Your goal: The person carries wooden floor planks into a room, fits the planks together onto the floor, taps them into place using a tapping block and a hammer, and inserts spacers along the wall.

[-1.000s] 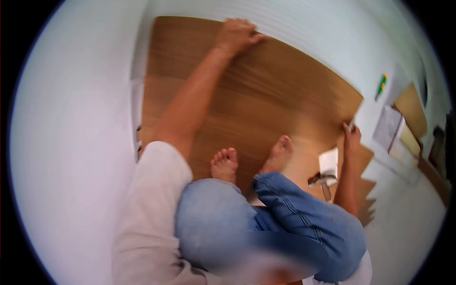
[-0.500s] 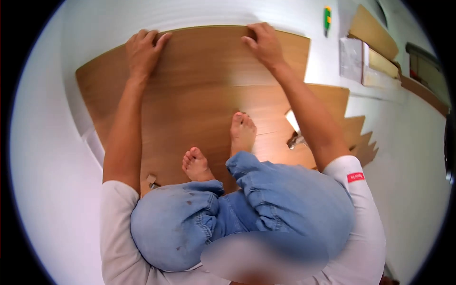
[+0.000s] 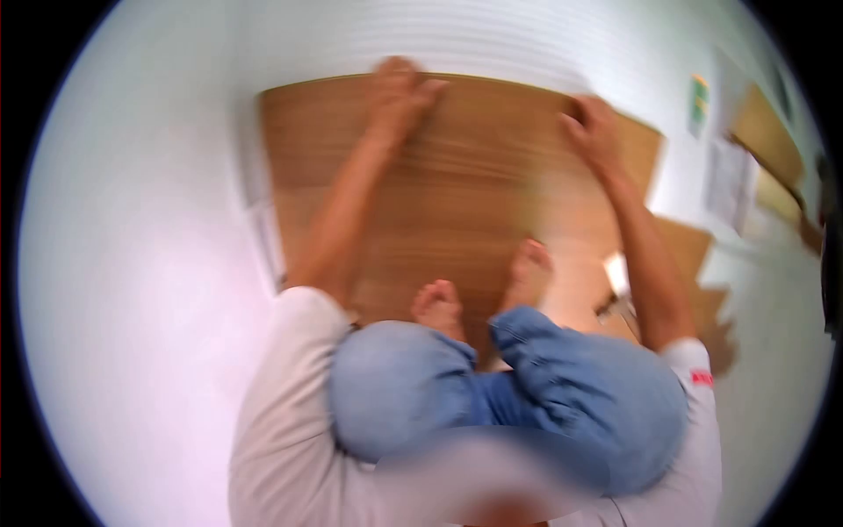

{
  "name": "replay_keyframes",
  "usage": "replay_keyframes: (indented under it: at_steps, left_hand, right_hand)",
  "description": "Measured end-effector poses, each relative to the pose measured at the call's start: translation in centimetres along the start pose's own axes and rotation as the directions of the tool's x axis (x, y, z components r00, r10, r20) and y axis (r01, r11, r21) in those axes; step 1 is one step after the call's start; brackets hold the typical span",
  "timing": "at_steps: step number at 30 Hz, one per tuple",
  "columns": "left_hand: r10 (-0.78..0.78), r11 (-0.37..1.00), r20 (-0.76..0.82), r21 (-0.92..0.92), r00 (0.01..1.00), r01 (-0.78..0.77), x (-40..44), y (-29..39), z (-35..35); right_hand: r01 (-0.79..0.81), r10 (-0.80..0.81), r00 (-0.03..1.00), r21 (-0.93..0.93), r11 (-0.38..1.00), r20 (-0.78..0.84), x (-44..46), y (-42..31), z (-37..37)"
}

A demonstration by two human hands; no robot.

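Observation:
A wood-look floorboard (image 3: 492, 114) forms the far row of the brown flooring, with white floor beyond it. My left hand (image 3: 400, 101) is on its far edge left of centre, fingers hooked over the edge and thumb lying on top. Toward the right end, my right hand (image 3: 594, 132) grips the same edge in a similar way, fingers curled. Motion blurs both hands, and the fingertips beyond the edge are hidden. My bare feet and bent knees rest on the rows nearer to me.
A green and yellow utility knife (image 3: 698, 105) lies on the white floor at the right. Beside it are cut boards (image 3: 768, 136) and a plastic-wrapped pack (image 3: 727, 183). A small white piece (image 3: 616, 274) lies near my right forearm. Stepped board ends run down the right side.
The whole view has swung, so the boards, hands and knees appear further right and slightly lower. Both hands stay on the board's far edge.

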State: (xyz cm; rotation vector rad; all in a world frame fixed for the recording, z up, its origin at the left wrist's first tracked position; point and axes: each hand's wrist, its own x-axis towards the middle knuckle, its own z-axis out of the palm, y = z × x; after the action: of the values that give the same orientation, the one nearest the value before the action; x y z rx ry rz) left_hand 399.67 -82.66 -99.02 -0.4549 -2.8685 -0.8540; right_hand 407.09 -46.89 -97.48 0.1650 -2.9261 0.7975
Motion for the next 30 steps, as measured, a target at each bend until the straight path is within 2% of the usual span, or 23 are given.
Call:
replay_keyframes:
  at_steps: [2, 5, 8, 12, 14, 17, 21, 23, 25, 27, 28, 30]
  left_hand:
    - [-0.037, 0.999, 0.003, 0.037, 0.999, 0.037, -0.7, -0.9, 0.9]
    - [0.002, 0.997, -0.085, 0.081, 0.996, 0.005, -0.4, -1.7, 1.8]
    - [0.062, 0.998, -0.146, 0.037, 0.987, -0.057, -0.9, -1.5, 1.7]
    - [0.068, 0.998, -0.193, 0.029, 0.979, -0.064, -1.4, -1.4, 1.4]
    - [0.084, 0.996, -0.226, -0.01, 0.971, -0.089, -1.6, -1.8, 1.5]
    - [0.059, 0.998, -0.152, 0.014, 0.987, -0.057, -1.7, -2.1, 1.9]
    - [0.085, 0.996, -0.172, 0.04, 0.981, -0.079, -2.5, -1.4, 1.7]
    - [0.063, 0.998, -0.16, 0.01, 0.985, -0.062, -2.0, -1.8, 1.7]
    - [0.09, 0.996, -0.209, 0.024, 0.974, -0.087, -0.9, -2.2, 2.2]
    - [0.094, 0.996, -0.212, 0.026, 0.973, -0.091, -3.1, -1.7, 2.3]
    - [0.101, 0.995, -0.163, 0.014, 0.981, -0.1, -3.2, -2.0, 2.0]
    - [0.084, 0.996, -0.162, 0.014, 0.983, -0.083, -2.0, -1.6, 0.9]
  right_hand:
    - [0.009, -0.008, 0.999, -0.02, 1.0, 0.04, 0.4, -0.3, 0.0]
    - [-0.081, 0.087, 0.989, -0.055, 0.995, 0.122, 0.3, -1.3, 0.1]
    - [-0.086, 0.096, 0.985, -0.07, 0.994, 0.144, 0.4, -1.4, 0.0]
    - [-0.074, 0.085, 0.987, -0.084, 0.994, 0.14, 0.4, -1.5, -0.2]
    - [-0.027, 0.033, 0.993, -0.048, 0.998, 0.11, 0.1, -1.6, -0.5]
    - [-0.079, 0.09, 0.976, -0.064, 0.995, 0.197, 0.5, -1.1, -0.1]
    - [-0.038, 0.058, 0.982, -0.109, 0.993, 0.182, -0.3, -1.0, -0.4]
    - [0.022, -0.009, 0.993, -0.108, 0.994, 0.119, -0.5, -0.4, 0.2]
    - [0.043, -0.031, 0.991, -0.091, 0.995, 0.127, 0.1, -0.8, 0.0]
    - [-0.076, 0.093, 0.973, -0.09, 0.993, 0.209, 0.3, -2.9, -1.2]
    - [-0.062, 0.101, 0.963, -0.158, 0.985, 0.252, 0.0, -1.1, -0.4]
    - [-0.031, 0.056, 0.982, -0.136, 0.99, 0.183, 0.0, -1.2, 0.2]
